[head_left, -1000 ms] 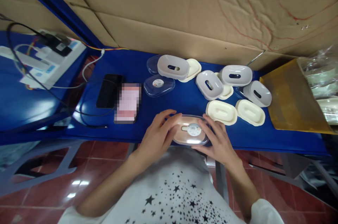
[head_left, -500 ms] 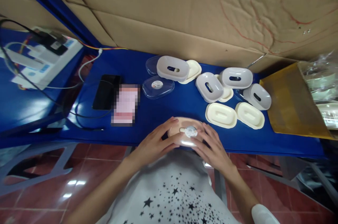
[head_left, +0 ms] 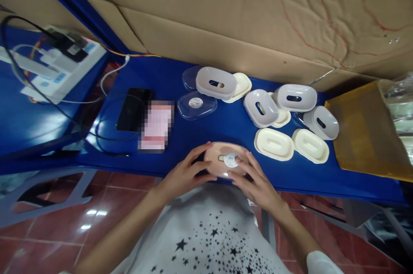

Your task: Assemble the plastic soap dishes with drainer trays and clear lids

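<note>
A peach oval soap box with a slotted tray and a clear lid rests near the table's front edge. A round white label sits on its lid. My left hand grips the left end, fingers on the far rim and thumb on the near side. At the right end my right hand holds it, its fingers over the lid beside the label. Just beyond and to the right lie two cream oval trays. Behind them are several grey slotted dishes, and a clear lid with a label lies to the left.
A black phone and a blurred pink item lie on the blue table. Cables run to a white power strip at far left. Brown cardboard rises behind, and an open carton stands at the right.
My left fingers have spread a little and the left thumb has shifted off the lid's middle toward the near edge. The soap box stays in both hands. The view has turned slightly.
</note>
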`<state>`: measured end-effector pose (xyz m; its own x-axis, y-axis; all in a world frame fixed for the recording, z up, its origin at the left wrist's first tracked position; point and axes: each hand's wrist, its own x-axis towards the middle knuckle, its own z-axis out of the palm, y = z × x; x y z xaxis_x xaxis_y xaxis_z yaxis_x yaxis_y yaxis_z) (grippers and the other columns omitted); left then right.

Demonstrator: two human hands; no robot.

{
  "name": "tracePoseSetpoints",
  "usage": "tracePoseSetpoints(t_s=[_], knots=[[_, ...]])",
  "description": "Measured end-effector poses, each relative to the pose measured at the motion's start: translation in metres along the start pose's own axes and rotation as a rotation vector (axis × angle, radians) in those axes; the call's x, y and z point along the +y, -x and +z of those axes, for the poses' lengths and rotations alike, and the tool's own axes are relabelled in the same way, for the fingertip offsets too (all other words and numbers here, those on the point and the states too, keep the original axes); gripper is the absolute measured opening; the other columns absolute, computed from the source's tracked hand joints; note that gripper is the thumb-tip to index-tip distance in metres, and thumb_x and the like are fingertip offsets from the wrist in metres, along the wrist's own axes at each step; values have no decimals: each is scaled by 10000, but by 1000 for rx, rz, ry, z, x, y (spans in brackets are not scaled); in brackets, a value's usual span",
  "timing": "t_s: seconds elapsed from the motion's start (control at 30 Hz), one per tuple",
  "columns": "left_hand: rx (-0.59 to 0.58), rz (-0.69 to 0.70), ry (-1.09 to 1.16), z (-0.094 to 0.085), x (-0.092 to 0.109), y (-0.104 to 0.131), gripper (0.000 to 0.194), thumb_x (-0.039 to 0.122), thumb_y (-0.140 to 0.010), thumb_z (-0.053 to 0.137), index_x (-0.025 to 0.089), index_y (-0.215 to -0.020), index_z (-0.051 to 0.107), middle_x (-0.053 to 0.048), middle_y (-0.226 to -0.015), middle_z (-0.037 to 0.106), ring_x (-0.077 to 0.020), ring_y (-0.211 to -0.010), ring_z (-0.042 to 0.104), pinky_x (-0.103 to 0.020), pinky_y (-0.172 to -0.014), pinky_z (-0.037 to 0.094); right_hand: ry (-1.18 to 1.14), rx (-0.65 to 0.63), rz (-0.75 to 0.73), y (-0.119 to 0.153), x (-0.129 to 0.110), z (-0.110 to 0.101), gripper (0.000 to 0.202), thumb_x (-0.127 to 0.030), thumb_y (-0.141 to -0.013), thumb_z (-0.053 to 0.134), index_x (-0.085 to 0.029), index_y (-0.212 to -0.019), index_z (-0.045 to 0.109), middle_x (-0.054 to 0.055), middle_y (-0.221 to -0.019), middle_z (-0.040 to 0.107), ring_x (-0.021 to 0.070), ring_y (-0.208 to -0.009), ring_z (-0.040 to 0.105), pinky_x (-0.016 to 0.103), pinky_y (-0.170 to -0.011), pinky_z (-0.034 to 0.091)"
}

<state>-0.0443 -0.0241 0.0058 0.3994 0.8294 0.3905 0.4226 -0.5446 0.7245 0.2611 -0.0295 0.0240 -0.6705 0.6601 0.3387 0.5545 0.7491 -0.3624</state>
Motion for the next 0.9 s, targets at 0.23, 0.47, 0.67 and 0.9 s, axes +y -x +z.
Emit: tracePoseSetpoints(t_s=[0.23, 0.47, 0.67, 0.9], knots=[[-67, -5, -79, -3, -5, 4, 269, 356, -1032, 732, 284, -1250, 592, -115, -1619, 504, -298, -1460, 604, -494, -1098, 654, 86, -48, -44, -2, -3, 0, 616, -51, -1026, 633, -358, -1558, 576, 27, -1548, 648, 328, -1676, 269, 614, -1305, 440], [16, -50, -241, -10, -2, -23, 289, 339, -1017, 741, 241, -1218, 559, -142, -1541, 540, -300, -1384, 649, -480, -1029, 682, 28, -88, 112, -10, 22, -13, 584, -296, -1095, 594, -280, -1657, 436, 88, -1657, 548, 323, -1664, 307, 649, -1315, 385], [260, -49, -460, 2, 22, -45, 387, 135, -991, 725, 217, -1340, 580, -174, -1554, 535, -345, -1498, 540, -533, -1161, 584, 334, 62, 429, 10, 35, -31, 521, -303, -1098, 594, -255, -1609, 508, 136, -1564, 637, 350, -1516, 541, 642, -1246, 400], [-223, 200, -455, 49, 42, -49, 321, 277, -1083, 620, 183, -1389, 622, -164, -1540, 612, -363, -1466, 577, -600, -1181, 542, 293, 180, 356, -31, 41, -32, 523, -270, -1118, 517, -289, -1637, 466, 103, -1590, 617, 316, -1523, 527, 569, -1226, 424]])
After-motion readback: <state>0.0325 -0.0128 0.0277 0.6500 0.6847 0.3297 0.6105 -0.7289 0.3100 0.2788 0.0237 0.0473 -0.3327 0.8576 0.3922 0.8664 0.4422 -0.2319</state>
